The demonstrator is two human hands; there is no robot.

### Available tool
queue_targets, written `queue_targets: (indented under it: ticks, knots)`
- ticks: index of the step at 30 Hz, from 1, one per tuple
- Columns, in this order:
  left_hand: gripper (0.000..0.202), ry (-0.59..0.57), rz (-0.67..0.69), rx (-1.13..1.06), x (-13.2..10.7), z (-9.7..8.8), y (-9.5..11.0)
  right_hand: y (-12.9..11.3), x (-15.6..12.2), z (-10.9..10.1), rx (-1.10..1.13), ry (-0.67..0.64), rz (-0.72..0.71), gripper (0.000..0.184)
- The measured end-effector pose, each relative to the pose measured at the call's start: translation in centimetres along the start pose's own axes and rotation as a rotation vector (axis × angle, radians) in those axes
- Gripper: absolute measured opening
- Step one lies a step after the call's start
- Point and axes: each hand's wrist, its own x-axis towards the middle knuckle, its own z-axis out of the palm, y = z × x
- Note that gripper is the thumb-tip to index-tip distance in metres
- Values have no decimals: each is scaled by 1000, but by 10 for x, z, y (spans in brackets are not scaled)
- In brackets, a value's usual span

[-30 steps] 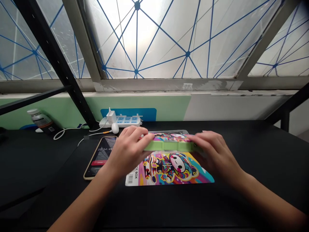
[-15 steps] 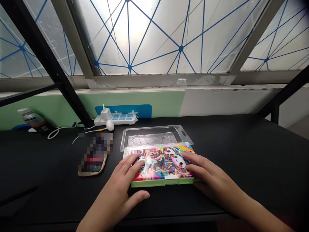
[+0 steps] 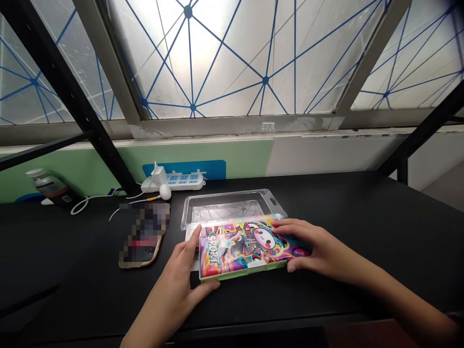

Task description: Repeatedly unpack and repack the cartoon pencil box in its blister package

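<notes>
A colourful pencil box [image 3: 241, 246] with a green rim and a cartoon panda lid lies on the black table [image 3: 362, 227]. My left hand [image 3: 181, 275] grips its left end, thumb under the front edge and fingers on the side. My right hand [image 3: 311, 249] holds its right end, fingers curled over the lid. A printed card insert [image 3: 194, 241] peeks out beneath the box. Behind it sits a clear plastic packaging tray [image 3: 228, 208].
A phone [image 3: 143, 234] lies to the left of the box. Further back are a white power strip [image 3: 174, 181] with a charger and cable, and a bottle [image 3: 49, 186] lying at far left. A black metal frame post [image 3: 72, 96] and windows stand behind.
The pencil box was lifted off the tray at the back, brought toward me over the card, and now rests flat with the lid facing up. Both hands shifted to its ends.
</notes>
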Motion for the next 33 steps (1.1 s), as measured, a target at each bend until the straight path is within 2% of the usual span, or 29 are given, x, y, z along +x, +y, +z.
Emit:
queue_targets:
  ticks: [2,6,9,11,14,16,19,21,22,24,26,29,31,33]
  knots:
    - [101,15,-4,-10,-1,1,0,1,13,-6,98,24,88,45]
    - [111,21,-34,-17,-2,0,4,3,35,-3,186,157,254,50]
    - [116,-2,-58,-10,-1,-1,7,0,36,5,193,232,286,47]
    - [115,1,-47,-5,0,-1,7,-1,29,6,185,236,265,45]
    - [105,18,-7,8,-1,-2,5,3,12,1,179,149,173,42]
    - [86,16,19,17,-1,-4,5,8,-1,-3,178,45,81,48]
    - [63,8,30,25,-1,-7,6,16,-16,-6,125,-70,-3,75]
    - [61,13,36,23,0,-8,6,17,-21,-4,54,-62,-12,86]
    - [64,16,43,23,1,-8,6,16,-22,-2,18,-36,-13,84]
    - [71,24,60,31,2,-8,6,12,-21,2,-25,33,-17,69]
    - [64,11,69,52,3,-8,5,7,-15,6,-33,92,49,51]
    - [40,-33,40,75,4,-8,5,0,-3,13,-29,107,256,47]
    - [40,-34,5,76,5,-7,5,-4,6,16,-71,85,325,46]
    - [47,-7,-22,69,5,-6,5,-4,12,17,-162,86,289,46]
